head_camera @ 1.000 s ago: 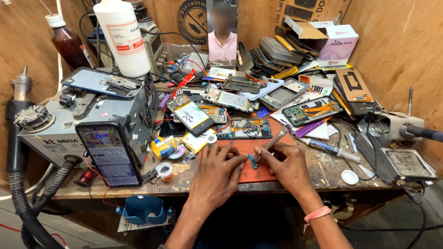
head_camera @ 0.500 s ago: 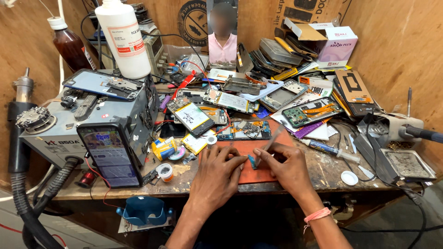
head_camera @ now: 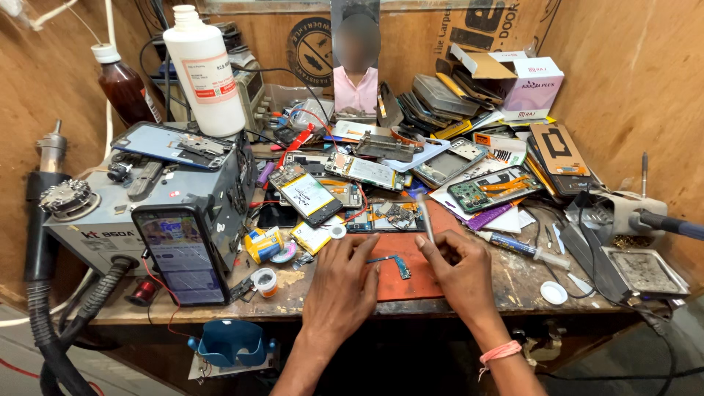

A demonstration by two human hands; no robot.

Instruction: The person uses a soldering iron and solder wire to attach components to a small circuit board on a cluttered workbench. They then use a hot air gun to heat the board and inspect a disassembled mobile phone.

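Note:
A small teal flex board (head_camera: pixel 397 265) lies on the red work mat (head_camera: pixel 405 282) at the bench's front edge. My left hand (head_camera: pixel 340 287) rests flat on the mat, fingertips just left of the board. My right hand (head_camera: pixel 456 268) holds metal tweezers (head_camera: pixel 426 218) upright, tips pointing up, to the right of the board. An opened phone board (head_camera: pixel 390 215) lies just beyond the mat.
A grey hot-air station (head_camera: pixel 139 213) with a phone leaning on its front stands at left, its hose hanging down. A white bottle (head_camera: pixel 204 70) and brown bottle (head_camera: pixel 125 84) stand behind. Opened phones, a syringe (head_camera: pixel 522 247) and a soldering iron holder (head_camera: pixel 623 216) crowd the right.
My right hand has lifted the tweezers from the board to an upright position. The left hand has stayed in place on the mat.

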